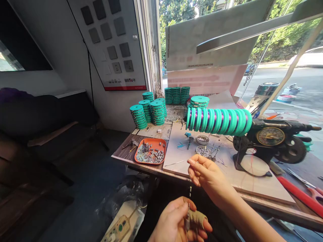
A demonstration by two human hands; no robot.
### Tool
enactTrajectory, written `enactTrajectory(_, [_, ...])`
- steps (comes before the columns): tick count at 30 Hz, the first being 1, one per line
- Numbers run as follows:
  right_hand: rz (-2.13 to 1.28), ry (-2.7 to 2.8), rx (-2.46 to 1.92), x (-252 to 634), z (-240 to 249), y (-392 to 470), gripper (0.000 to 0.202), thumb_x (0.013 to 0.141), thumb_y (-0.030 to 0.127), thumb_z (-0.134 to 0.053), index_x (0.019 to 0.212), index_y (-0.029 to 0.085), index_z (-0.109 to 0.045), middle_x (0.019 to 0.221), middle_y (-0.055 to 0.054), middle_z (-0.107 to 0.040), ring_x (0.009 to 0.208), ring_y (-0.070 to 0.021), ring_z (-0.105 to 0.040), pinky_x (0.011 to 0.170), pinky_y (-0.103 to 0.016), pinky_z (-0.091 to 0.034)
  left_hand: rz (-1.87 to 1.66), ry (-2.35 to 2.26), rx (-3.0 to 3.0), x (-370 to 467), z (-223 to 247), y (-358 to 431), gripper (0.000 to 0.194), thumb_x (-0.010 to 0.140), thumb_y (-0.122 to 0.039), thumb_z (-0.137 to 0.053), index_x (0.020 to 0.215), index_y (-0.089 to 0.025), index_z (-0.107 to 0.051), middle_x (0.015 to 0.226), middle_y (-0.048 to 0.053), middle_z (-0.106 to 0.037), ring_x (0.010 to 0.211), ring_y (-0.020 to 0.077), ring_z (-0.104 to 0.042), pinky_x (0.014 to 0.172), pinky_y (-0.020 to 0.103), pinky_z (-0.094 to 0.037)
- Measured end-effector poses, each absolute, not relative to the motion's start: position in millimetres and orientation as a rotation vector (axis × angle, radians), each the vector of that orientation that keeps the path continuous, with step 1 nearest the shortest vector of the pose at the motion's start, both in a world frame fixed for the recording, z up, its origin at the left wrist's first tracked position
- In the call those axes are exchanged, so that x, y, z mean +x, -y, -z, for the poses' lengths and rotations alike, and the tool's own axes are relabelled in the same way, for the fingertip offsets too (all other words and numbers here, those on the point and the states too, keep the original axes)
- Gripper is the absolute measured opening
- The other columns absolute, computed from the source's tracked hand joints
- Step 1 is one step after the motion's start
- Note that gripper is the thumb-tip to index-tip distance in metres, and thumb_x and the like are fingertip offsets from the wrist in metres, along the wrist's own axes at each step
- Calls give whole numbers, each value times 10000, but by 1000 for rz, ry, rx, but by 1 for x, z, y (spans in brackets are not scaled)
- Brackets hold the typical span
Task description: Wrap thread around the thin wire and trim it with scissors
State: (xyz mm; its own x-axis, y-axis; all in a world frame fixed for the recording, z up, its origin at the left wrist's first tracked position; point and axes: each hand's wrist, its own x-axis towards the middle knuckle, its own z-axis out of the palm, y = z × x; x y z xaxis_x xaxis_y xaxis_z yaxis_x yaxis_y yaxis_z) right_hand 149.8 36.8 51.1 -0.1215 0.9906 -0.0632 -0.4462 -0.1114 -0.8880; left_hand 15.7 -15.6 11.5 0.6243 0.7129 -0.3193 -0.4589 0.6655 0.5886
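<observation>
My right hand (205,169) is raised over the board's front edge, its thumb and fingertips pinched together. A thin line (190,191) strung with small pale pieces runs from beneath it down to my left hand (174,220). The left fingers close around a slim greyish piece (188,215), whose exact kind I cannot make out. A tan ribbed sleeve (198,219) covers one left finger. Just left of the right fingertips, a thin needle-like rod (174,163) lies on the pale board (179,148).
An orange tray (137,159) holds grey sinkers and small parts. Two small bowls (202,150) stand behind the hands. Stacked green spools (157,112) sit at the back. A winding machine (270,136) carries a row of green discs (218,121). Scissors (302,179) lie right.
</observation>
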Motion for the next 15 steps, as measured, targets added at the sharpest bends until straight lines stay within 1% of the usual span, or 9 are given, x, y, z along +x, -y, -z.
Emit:
enactTrajectory(3, [-1527,940,-895,154,-50,-32,290,717,434,-639,763,170,-529,583,19,-585,405,-51,-413,418,-179,-287,-686,-579,519,14,-12,16,245,745,-363,-582,705,-151,-466,660,88,-695,512,102,-616,502,179,-427])
enactTrajectory(6, [-1578,1140,-936,158,-44,-20,269,698,390,-665,839,171,-597,722,1,-599,501,-69,-461,497,-201,-360,-682,-637,544,12,-13,16,288,722,-404,-604,723,-153,-464,673,86,-692,516,94,-610,517,180,-427])
enactTrajectory(8, [-1655,1272,-940,160,-40,-10,217,684,347,-681,795,174,-612,733,0,-586,589,-105,-505,556,-222,-389,-663,-676,549,12,-13,16,324,707,-426,-616,794,-139,-496,664,84,-685,508,93,-605,519,183,-428])
enactTrajectory(10, [-1670,1357,-949,161,-35,-2,175,689,327,-675,717,171,-601,696,4,-565,640,-129,-518,579,-231,-397,-643,-697,554,13,-13,16,382,689,-446,-628,855,-121,-515,640,82,-674,493,93,-599,510,184,-424])
enactTrajectory(12, [-1621,1401,-975,159,-32,2,189,705,328,-661,668,160,-583,664,9,-539,624,-120,-504,563,-219,-391,-641,-708,561,14,-14,17,392,692,-445,-626,874,-114,-519,626,79,-666,484,91,-591,503,181,-418])
enactTrajectory(15, [-1704,1347,-936,155,-26,3,252,731,385,-626,677,157,-534,603,32,-499,477,-76,-461,448,-189,-358,-667,-712,557,15,-16,19,351,725,-418,-605,881,-114,-523,611,66,-655,463,75,-570,491,169,-402])
